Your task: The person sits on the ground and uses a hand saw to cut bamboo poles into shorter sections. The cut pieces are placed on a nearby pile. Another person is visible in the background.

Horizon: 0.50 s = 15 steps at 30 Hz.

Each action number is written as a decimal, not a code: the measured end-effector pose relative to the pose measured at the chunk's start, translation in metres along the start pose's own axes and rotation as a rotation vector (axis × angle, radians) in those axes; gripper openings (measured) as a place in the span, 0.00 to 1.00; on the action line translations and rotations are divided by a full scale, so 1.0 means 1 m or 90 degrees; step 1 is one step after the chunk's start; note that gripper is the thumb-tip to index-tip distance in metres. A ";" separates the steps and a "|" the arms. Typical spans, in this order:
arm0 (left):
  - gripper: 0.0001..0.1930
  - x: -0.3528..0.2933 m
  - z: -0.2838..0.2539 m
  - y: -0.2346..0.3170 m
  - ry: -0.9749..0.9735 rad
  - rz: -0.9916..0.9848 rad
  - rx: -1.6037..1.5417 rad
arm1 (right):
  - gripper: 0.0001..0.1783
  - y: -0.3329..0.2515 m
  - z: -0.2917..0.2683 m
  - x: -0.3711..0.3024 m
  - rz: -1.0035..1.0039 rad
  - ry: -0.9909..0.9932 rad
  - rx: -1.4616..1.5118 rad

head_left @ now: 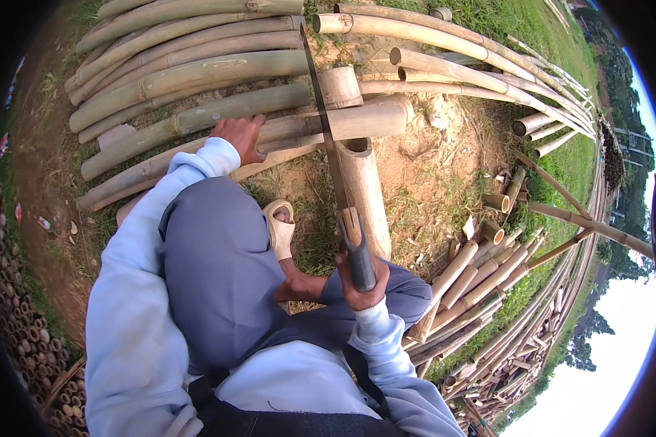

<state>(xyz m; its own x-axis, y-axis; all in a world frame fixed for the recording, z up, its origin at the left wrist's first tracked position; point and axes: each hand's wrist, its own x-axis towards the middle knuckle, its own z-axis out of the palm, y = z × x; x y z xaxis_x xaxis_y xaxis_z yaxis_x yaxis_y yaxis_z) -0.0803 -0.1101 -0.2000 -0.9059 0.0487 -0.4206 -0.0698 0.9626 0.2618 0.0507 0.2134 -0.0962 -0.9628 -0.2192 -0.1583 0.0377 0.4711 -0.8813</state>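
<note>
A hand saw [326,138] with a long, thin blade and a dark grip stretches away from me. My right hand [361,284] is closed around its handle, close to my knee. The blade crosses a thick bamboo pole [372,122]; whether it has cut into the wall is too small to tell. To the left of the blade, my left hand [240,137] presses down on the same pole, fingers curled over it. A short, wide bamboo piece [368,197] with an open top end lies under the pole's right part. Beyond the pole is a bamboo block [340,87].
Several long bamboo poles [197,76] lie side by side at the far left. More poles [444,44] are at the far right, and cut lengths [481,284] are heaped at the right. My sandalled foot [280,226] rests on the ground near the pole.
</note>
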 end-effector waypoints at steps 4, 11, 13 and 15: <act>0.43 -0.002 0.004 -0.004 0.033 0.016 -0.010 | 0.17 -0.011 -0.041 -0.107 0.007 -0.021 -0.156; 0.41 0.005 0.002 0.005 0.014 0.034 -0.009 | 0.06 0.011 0.020 0.056 -0.010 0.021 0.049; 0.41 0.003 -0.007 0.001 -0.014 0.002 -0.011 | 0.06 0.004 0.015 0.032 0.005 0.016 0.032; 0.41 0.005 -0.004 -0.006 0.021 0.009 -0.021 | 0.05 0.006 0.000 -0.021 0.002 0.011 -0.012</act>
<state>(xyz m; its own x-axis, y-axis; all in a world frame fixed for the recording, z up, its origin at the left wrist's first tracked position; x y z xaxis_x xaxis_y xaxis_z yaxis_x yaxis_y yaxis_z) -0.0859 -0.1165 -0.2004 -0.9199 0.0524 -0.3886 -0.0705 0.9528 0.2954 0.0712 0.2209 -0.0977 -0.9669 -0.2035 -0.1536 0.0360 0.4875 -0.8724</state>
